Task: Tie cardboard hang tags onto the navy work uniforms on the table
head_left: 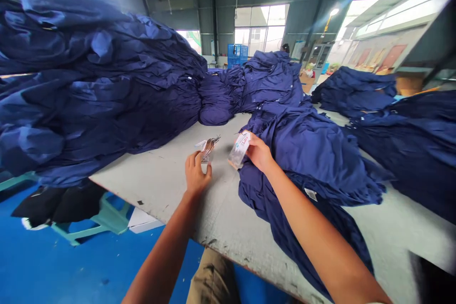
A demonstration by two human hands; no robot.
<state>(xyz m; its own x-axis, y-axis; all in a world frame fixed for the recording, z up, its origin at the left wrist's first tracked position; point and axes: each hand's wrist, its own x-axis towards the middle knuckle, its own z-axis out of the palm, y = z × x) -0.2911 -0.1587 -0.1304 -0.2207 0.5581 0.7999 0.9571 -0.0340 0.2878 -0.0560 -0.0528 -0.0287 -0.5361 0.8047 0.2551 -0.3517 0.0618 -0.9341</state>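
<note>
Printed tag [243, 140] in right hand [260, 153]
Edge pinch apparently keeps print visible; left hand [196, 173] curls at stringed bundle [210, 146], grip unclear.

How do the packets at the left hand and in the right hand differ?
The left packet shows bunched dark strings; the right packet shows a white label with red print. The left hand is open beside the left packet; the right hand grips the right packet. Both look partly clear.

Both arms [306, 221] reach forward, left fingers [193, 158] bent.
</note>
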